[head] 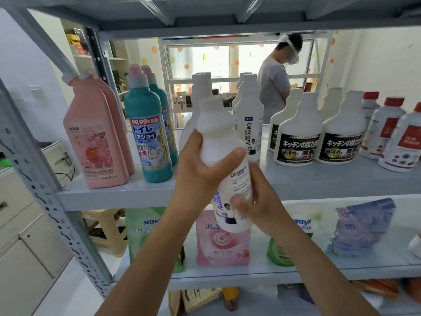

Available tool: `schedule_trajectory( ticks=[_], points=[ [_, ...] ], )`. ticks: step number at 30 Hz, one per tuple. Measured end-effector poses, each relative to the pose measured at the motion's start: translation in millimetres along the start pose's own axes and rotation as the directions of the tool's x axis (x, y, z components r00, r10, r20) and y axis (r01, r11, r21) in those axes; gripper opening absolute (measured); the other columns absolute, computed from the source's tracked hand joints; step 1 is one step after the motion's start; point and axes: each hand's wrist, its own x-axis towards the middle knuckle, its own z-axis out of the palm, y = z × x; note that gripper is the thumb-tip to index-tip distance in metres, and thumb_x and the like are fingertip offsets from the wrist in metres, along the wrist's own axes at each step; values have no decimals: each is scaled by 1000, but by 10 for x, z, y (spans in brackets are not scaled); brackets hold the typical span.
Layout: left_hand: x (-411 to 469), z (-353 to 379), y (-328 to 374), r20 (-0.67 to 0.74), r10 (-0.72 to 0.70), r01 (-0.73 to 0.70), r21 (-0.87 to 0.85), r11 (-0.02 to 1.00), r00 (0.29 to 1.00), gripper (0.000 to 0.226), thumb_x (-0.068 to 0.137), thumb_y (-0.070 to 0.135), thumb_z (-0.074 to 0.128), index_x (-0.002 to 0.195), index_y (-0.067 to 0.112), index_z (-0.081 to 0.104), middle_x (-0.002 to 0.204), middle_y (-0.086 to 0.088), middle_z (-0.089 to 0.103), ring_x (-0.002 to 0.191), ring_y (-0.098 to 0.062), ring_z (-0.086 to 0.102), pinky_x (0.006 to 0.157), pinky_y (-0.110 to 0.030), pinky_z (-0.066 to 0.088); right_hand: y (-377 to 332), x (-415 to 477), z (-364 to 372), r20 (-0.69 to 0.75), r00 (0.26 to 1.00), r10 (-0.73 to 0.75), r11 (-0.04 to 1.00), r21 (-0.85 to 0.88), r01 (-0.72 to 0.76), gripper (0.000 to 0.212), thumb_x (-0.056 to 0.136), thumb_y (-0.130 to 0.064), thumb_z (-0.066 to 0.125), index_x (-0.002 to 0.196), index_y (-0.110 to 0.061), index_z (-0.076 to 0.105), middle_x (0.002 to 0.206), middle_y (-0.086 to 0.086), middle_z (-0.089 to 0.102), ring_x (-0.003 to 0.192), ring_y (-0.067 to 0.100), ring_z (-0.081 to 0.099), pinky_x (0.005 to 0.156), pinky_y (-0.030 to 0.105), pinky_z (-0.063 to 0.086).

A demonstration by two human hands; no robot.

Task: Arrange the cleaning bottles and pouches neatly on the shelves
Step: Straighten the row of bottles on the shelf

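I hold a white "Oil enemy" bottle (224, 160) tilted in the air in front of the upper shelf (118, 196). My left hand (198, 176) grips its upper body and neck. My right hand (257, 201) wraps its lower part from the right. On the upper shelf stand two pink bottles (96, 137), two teal bottles (148, 135), more white "Oil enemy" bottles (248, 119), black-labelled white bottles (298, 133) and red-capped bottles (385, 128). Pouches stand on the lower shelf: a green one (145, 233), a pink one (222, 245), another green one (293, 226) and a purple one (362, 226).
A grey perforated upright (45, 201) runs down the left of the rack. Cabinets (20, 236) stand left of it, and a beige stool (107, 226) behind. Beyond the shelf a person (278, 80) in grey stands at another rack. More packs lie on the bottom shelf (205, 297).
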Motion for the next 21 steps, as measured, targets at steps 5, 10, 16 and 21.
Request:
schedule_trajectory(
  ticks=[5,10,16,21],
  points=[
    [94,-101,-48,-140,63,-45,126,991,988,46,66,41,75,106,34,53,90,22,63,86,0,64,66,-14,51,-46,341,-230,-360,927,-108,982,107,156,62,76,-70,56,124,-31,48,129,-6,56,121,5,52,105,26,41],
    [128,-83,-220,-230,39,1,171,985,972,50,71,30,76,115,20,55,98,11,62,87,-3,63,67,-15,52,101,830,-307,-480,877,-32,998,34,55,48,87,-7,63,129,-18,41,131,-1,46,102,-12,47,88,3,42],
    [108,-69,-403,-277,-40,90,170,981,960,45,74,24,82,111,23,57,99,8,65,87,-5,64,70,-24,54,426,1210,-255,-605,796,-18,964,-221,-147,82,75,-9,76,142,-11,28,129,1,40,115,14,43,86,14,39],
    [203,-165,-239,-344,48,35,233,972,938,50,64,44,77,107,28,56,98,8,65,87,-5,64,69,-21,54,596,1362,-282,-577,817,15,931,-289,-221,83,73,-7,76,139,-12,27,131,5,45,118,18,46,86,25,41]
  ],
)
